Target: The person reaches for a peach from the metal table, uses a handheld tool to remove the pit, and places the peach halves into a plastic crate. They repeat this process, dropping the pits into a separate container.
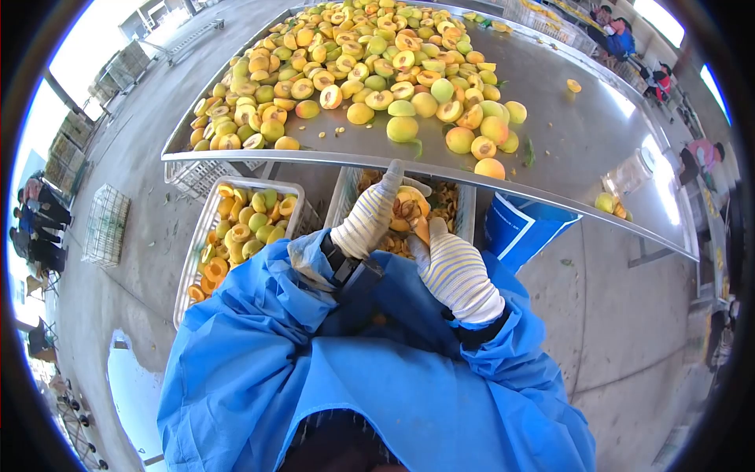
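My gloved left hand [370, 216] is closed round an opened yellow peach [417, 202], its brownish pit side turned up. From the right, my gloved right hand [460, 275] reaches in with closed fingers right at the fruit; a small orange-brown piece shows at its fingertips, and I cannot make out what it is. Both hands are just off the table's near edge, above a white crate [465, 212] with brown pits and scraps in it. A heap of whole and halved peaches [346, 67] covers the left and middle of the metal table [550, 118].
Left of my knees stands a white basket [295, 191] of peach halves. A blue bin [511, 228] is under the table edge at right. On the table's right lie a clear plastic container [629, 173] and a few fruit pieces. Other people sit and stand farther off on both sides.
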Available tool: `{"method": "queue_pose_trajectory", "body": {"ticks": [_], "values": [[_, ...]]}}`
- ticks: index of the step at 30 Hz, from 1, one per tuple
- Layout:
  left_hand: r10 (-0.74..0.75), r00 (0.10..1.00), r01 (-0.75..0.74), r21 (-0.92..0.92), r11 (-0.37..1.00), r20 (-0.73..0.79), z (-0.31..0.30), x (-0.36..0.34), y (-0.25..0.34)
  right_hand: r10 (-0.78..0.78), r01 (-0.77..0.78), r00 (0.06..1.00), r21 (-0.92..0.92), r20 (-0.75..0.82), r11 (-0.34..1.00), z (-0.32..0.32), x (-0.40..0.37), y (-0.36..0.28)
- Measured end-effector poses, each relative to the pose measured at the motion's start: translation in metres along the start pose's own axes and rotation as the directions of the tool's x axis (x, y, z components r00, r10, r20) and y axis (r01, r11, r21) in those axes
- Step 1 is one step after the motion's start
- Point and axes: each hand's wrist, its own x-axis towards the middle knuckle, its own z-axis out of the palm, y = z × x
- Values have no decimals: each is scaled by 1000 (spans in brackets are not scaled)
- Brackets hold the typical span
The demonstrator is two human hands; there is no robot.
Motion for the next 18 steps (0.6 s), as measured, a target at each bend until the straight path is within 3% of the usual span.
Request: {"method": "queue_pose_trajectory", "body": {"ticks": [1,4,7,8,10,11,13,14,15,17,18], "values": [[-17,1000,17,34,999,-2,0,0,1,25,-25,999,-5,48,1000,-1,0,-1],[19,1000,-19,146,989,3,-1,3,-2,-44,30,999,341,31,939,22,-2,23],[-9,999,1,236,972,31,-3,3,0,-53,29,998,461,39,887,26,-1,28],[-38,998,25,263,964,43,-4,3,3,40,-167,971,549,234,819,18,0,30],[-86,994,63,264,963,74,-8,-1,9,135,-558,777,575,615,598,-21,6,13],[-109,990,81,264,961,90,-8,-2,10,136,-627,746,619,652,473,-23,5,13],[62,996,-67,78,995,61,1,-4,2,118,-721,690,662,714,204,-26,4,13],[131,991,-131,29,991,0,9,-4,-3,162,-679,734,711,659,182,-20,3,8],[196,978,-197,-13,980,-65,13,-5,-5,162,-665,746,711,646,228,-18,5,5],[105,993,-105,2,994,-55,9,-6,-4,160,-641,763,701,627,311,-14,4,0],[56,997,-56,9,998,-51,7,-7,-3,-21,-1,999,595,30,804,42,-4,28]]}}
